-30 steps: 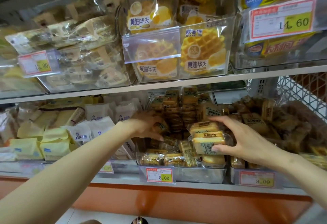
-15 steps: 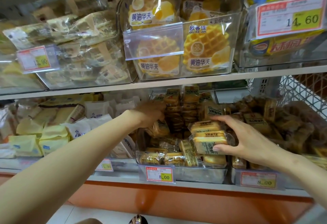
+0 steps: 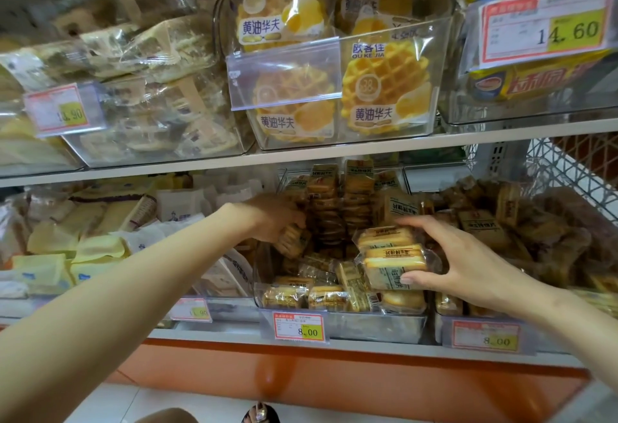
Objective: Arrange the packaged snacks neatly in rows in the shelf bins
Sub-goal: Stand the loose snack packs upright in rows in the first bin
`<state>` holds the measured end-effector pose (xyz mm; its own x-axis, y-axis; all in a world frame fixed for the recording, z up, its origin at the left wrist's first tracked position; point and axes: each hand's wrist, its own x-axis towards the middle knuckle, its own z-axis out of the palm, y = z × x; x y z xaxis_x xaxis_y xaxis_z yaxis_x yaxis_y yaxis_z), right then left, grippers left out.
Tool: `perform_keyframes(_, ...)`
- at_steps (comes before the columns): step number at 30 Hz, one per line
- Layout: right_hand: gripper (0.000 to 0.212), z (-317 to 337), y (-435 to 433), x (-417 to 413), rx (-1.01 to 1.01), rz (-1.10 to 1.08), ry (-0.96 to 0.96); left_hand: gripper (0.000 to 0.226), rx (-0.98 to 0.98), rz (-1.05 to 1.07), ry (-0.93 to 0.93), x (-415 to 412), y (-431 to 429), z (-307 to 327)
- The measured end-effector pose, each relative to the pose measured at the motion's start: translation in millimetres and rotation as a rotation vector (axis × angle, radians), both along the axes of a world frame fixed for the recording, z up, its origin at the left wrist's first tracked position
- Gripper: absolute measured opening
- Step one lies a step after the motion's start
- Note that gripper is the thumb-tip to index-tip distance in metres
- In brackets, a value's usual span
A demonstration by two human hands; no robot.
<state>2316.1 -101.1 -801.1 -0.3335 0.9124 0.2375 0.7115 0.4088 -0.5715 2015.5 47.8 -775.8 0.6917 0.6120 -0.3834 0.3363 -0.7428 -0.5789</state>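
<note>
Two hands work the middle bin [image 3: 368,325]. Left hand [image 3: 271,218] reaches toward the back rows, over a packet [image 3: 292,238]; its grip is hidden, so I cannot tell. Right hand [image 3: 468,262] has its grip pinching two stacked packets [image 3: 391,255] above the bin's front. Best to hold them level and slot them square beside the rows.

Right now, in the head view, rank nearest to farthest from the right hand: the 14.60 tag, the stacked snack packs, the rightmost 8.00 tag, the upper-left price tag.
1. stacked snack packs: held in the right hand.
2. rightmost 8.00 tag: just below, lower shelf edge.
3. 14.60 tag: upper shelf, right.
4. upper-left price tag: far across, upper shelf.
</note>
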Motion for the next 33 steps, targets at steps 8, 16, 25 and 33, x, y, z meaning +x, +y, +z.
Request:
perform_keyframes(8, 0.071, 1.7, -0.7, -0.9, -0.015, 0.009, 0.005, 0.064, 0.184, 0.018, -0.193, 0.9, -31.3, -13.2)
perform_keyframes(16, 0.070, 1.8, -0.9, -1.1, -0.007, 0.010, 0.005, 0.071, 0.186, 0.049, -0.331, 5.6, -32.9, -16.2)
perform_keyframes(25, 0.070, 0.9, 0.5, -1.2, -0.013, 0.008, 0.015, 0.052, 0.102, 0.152, -0.499, 2.3, -40.8, -26.4)
perform_keyframes(33, 0.070, 1.8, -1.3, -1.5, -0.018, 0.003, 0.029, 0.079, -0.055, 0.274, -0.431, 13.7, -32.1, -17.4)
